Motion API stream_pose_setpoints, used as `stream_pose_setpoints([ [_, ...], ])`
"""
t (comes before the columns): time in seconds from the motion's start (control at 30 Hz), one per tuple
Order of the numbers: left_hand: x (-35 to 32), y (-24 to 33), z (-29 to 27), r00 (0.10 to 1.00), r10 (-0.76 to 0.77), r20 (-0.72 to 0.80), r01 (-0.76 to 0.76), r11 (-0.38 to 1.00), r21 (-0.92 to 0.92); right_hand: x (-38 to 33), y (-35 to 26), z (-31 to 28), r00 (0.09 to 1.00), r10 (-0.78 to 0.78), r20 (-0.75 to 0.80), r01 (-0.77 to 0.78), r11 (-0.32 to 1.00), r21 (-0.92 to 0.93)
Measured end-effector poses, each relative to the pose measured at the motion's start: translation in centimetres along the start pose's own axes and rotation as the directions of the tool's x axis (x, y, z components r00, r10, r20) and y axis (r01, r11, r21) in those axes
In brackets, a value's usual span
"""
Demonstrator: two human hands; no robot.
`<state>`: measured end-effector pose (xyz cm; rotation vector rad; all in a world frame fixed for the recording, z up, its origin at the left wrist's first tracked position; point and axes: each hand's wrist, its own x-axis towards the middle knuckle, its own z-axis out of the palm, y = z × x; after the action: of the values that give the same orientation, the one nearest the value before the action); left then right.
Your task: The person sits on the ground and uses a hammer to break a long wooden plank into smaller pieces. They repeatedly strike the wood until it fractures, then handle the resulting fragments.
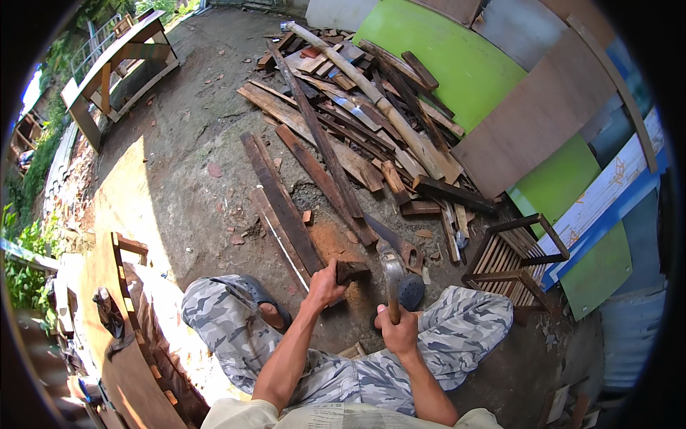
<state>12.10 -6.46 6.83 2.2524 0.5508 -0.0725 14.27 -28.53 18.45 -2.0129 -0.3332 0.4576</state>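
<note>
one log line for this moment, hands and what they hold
left hand: grip on dark plank end | right hand: grip on hammer, head raised | setting: dirt ground, scrap wood pile ahead

Trousers (371,357) in a grey-and-white camouflage pattern are worn, loose and creased over both bent legs. A pale cream short-sleeved shirt (336,416) is seen at the lower edge, its sleeves ending above the elbows, so both forearms are left bare. Dark rubber sandals (261,297) are worn on the feet. No gloves are worn on the hands.

Harsh sunlight, deep shadows, fisheye-bent edges.
</note>
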Motion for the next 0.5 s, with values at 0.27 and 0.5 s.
stream_pose_setpoints([
  [0.27, -0.1, -0.6, 0.6, 0.998, 0.06, -0.029, -0.06, 0.998, -0.015, -3.0, 12.4, 2.3, 0.961, 0.219, 0.169, -0.15, 0.926, -0.346],
  [0.5, 0.2, 0.5, 0.2, 0.999, 0.049, 0.014, -0.049, 0.999, -0.011, -0.2, -0.1, 0.7, 0.997, 0.015, 0.071, -0.007, 0.994, -0.111],
])
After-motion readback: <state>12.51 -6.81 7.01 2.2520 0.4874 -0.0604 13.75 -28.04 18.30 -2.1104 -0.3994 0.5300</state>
